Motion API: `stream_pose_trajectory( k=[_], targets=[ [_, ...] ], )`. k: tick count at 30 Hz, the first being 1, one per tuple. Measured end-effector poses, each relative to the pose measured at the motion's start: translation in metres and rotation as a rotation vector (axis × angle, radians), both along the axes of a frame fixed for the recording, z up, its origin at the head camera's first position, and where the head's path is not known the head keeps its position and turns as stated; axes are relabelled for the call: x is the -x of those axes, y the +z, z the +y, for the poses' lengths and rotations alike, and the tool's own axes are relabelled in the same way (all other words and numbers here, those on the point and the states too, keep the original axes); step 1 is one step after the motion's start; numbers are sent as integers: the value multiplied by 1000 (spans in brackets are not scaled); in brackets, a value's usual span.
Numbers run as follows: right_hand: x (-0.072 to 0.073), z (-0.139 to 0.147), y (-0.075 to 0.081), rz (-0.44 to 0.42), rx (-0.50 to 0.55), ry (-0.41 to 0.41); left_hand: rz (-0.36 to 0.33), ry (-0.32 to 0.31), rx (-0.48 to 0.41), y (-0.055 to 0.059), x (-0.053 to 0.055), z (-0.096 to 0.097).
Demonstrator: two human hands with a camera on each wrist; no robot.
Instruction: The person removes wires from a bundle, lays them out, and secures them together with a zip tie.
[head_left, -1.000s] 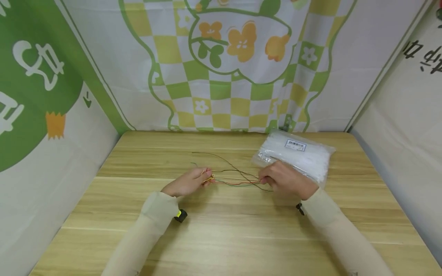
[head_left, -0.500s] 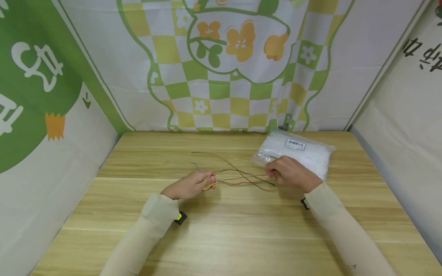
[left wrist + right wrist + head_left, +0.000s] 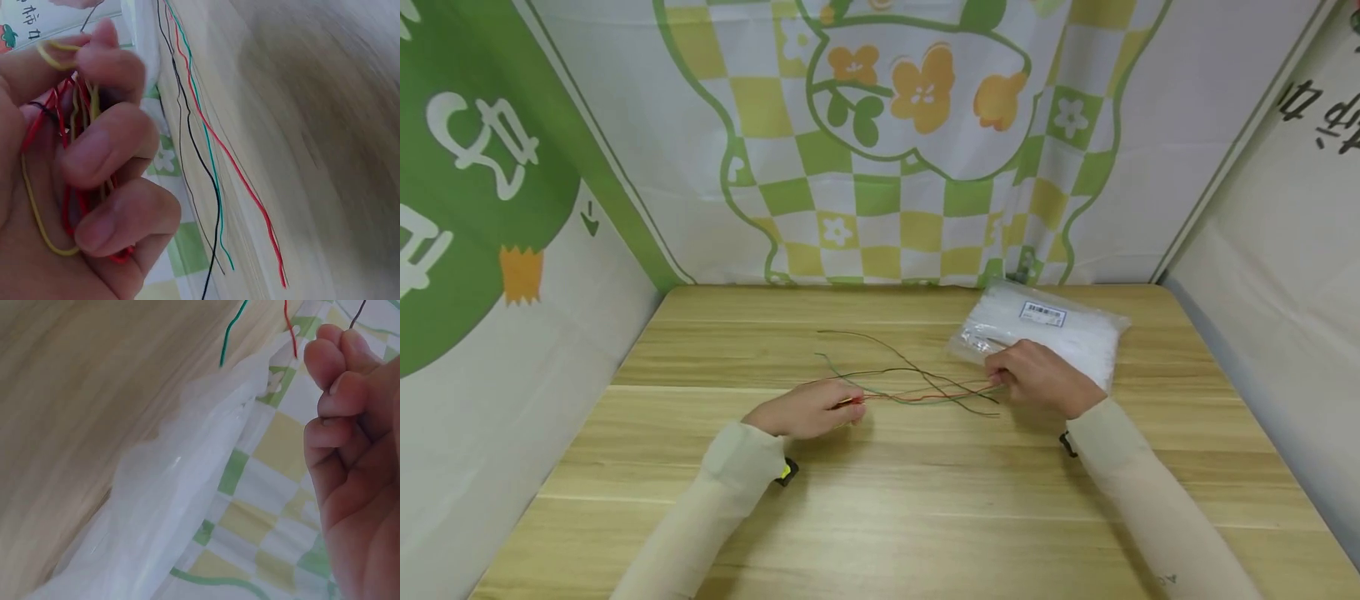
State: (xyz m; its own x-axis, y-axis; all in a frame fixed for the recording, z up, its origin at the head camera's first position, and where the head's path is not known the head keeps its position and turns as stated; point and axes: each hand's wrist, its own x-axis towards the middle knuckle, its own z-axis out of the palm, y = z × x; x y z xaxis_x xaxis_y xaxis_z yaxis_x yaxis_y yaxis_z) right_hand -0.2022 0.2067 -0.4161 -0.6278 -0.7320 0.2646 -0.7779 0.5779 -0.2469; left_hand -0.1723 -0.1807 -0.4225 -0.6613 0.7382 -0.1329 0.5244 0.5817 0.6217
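Observation:
My left hand is on the left side of the loose wires, its fingers curled round a looped bundle of red and yellow wires. A yellow loop sticks out by the index finger. Past that hand, a green wire, a red wire and a black wire stretch over the tabletop. My right hand pinches a thin dark wire between thumb and index finger, beside the plastic bag. Free ends of a green and a red wire show near it in the right wrist view.
A clear plastic bag of white contents, with a barcode label, lies at the back right, partly behind my right hand. The wooden table is bounded by printed fabric at the back and sides.
My right hand has moved right, away from the left one. My left hand rose slightly right, then turned down and towards me; the green wire's end shows more behind it.

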Motion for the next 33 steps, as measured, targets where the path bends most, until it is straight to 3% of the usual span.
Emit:
stream_pose_trajectory(
  k=[14, 19, 23, 25, 30, 33],
  targets=[
    [4, 16, -1, -51, -6, -54, -57, 20, 5, 2, -4, -18],
    [6, 22, -3, -67, -20, -75, -85, -3, -65, 4, -7, -22],
    [7, 25, -6, -82, -13, -70, -81, 27, -86, 4, -7, -28],
    [8, 24, -7, -79, -3, -63, -40, 64, -53, 3, -7, -31],
    [10, 20, -7, -60, 7, -40, 198, 177, 163, 0, -4, -37],
    [11, 17, -9, -45, 2, -25, 307, 227, 275, -2, -2, -38]
  ],
)
